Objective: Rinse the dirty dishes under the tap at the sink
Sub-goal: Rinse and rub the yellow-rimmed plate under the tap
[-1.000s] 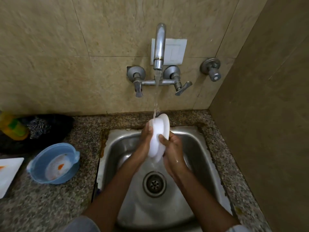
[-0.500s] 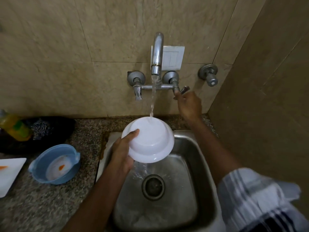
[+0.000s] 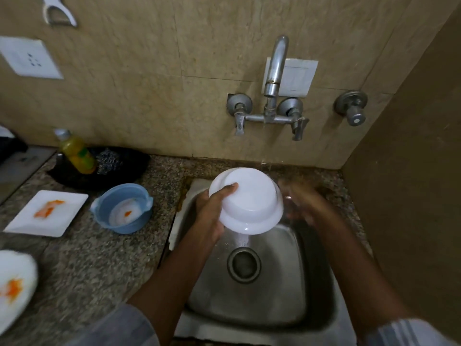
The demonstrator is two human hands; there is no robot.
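Bowl (image 3: 249,203), upturned over the sink (image 3: 294,290), sat in the left hand's (image 3: 212,208) grip; right hand (image 3: 303,203), at its 3 o'clock, blurred, state unreadable. Wet plastic could slip.

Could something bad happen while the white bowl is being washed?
Maybe. Only the left hand grips the wet round white plastic bowl, tilted over the steel sink, so it could slip and drop. Water pouring off its rim could also splash onto the speckled granite counter.
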